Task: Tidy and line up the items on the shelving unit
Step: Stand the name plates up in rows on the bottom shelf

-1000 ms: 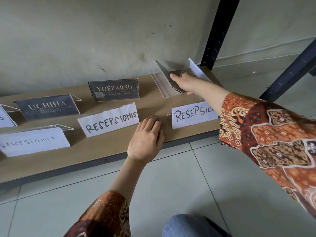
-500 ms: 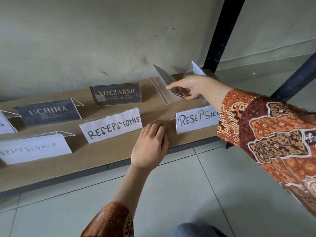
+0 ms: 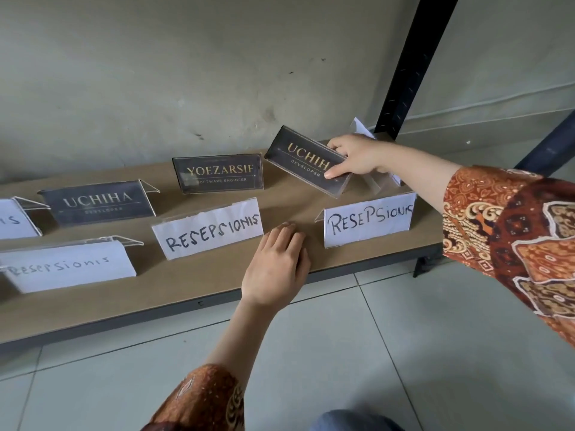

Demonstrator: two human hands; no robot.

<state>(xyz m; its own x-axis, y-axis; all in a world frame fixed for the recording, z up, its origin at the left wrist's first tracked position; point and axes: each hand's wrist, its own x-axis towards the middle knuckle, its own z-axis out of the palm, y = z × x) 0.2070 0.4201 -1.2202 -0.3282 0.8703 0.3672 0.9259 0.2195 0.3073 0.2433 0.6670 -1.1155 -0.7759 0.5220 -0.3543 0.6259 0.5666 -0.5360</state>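
While right hand (image 3: pixel 357 157) pinches tilted UCHIHA sign (image 3: pixel 303 160) (raised), left hand (image 3: pixel 275 269) flat, apart.

The sleeve (image 3: pixel 510 241) is orange and dark brown batik with cream scrollwork. The tilted nameplate (image 3: pixel 306 161), the YOEZARSIF nameplate (image 3: pixel 217 173) and the far UCHIHA nameplate (image 3: pixel 99 203) are black with gold lettering, while the RESEPSIONIS cards (image 3: pixel 208 233) are white with black handwriting. The shelf (image 3: pixel 186 284) is tan, its upright post (image 3: pixel 410 66) black, the floor tiles (image 3: pixel 389 353) pale grey-green.
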